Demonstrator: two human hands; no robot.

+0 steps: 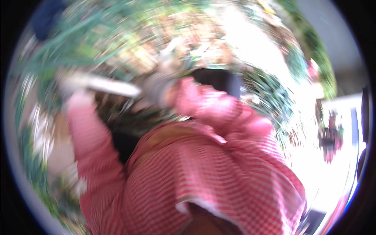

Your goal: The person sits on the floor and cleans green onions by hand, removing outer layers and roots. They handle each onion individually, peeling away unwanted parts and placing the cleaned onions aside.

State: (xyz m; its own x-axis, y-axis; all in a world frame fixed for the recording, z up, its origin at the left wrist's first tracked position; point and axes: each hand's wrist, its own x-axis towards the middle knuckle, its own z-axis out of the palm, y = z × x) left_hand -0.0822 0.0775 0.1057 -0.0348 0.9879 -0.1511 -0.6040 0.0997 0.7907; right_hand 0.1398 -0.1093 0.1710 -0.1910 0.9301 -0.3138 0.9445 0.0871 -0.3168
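At the left, my left hand (pixel 71 83) appears closed around a long green-leaved vegetable, likely a leek or large green onion. Its white stalk (pixel 114 87) points right toward my other hand, and long green leaves (pixel 67 48) spread up and to the left. My right hand (pixel 157 88), in what seems to be a greyish glove, is near the stalk's end. Blur hides its fingers, so I cannot tell whether it grips anything. Both arms wear red-and-white checked sleeves.
Heaped green leaves (pixel 268 91) lie at right, beside a dark object (pixel 216 79). Straw-coloured litter (pixel 191 28) covers ground ahead. More green-and-white stalks (pixel 38 132) lie at far left. A dark blue shape (pixel 47 19) is upper left. A blurred figure, possibly a person (pixel 332 136), appears far right.
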